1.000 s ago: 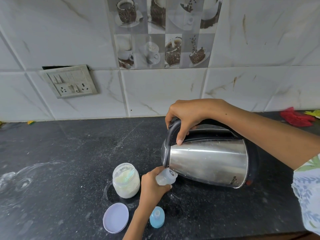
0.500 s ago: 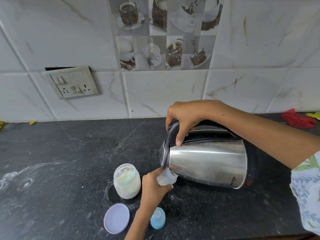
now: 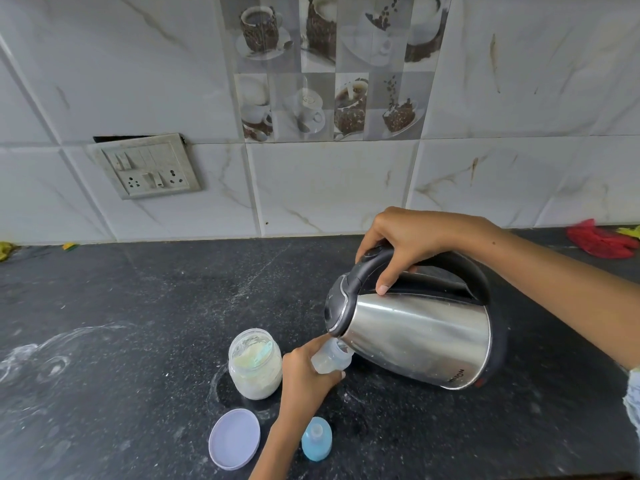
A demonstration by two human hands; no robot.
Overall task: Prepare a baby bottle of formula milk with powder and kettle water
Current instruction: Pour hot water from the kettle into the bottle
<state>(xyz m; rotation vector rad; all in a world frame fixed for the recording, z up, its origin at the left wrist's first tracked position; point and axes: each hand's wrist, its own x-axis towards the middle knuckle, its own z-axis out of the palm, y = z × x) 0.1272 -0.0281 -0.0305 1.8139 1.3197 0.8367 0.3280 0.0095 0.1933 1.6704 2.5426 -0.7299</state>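
Observation:
My right hand grips the black handle of a steel kettle, which is tipped to the left with its spout over the open mouth of a small clear baby bottle. My left hand holds that bottle, tilted toward the spout, just above the black counter. An open glass jar of pale formula powder stands left of my left hand. The jar's lilac lid lies upturned in front of it. A blue bottle cap with teat lies by my left wrist.
Powder dust and a wet smear mark the counter at the left. A switch and socket plate sits on the tiled wall. A red cloth lies at the far right by the wall. Yellow scraps lie far left.
The kettle's base has swung lower and nearer while its spout stays at the bottle's mouth. The view has tilted down a little. Both hands keep their grips.

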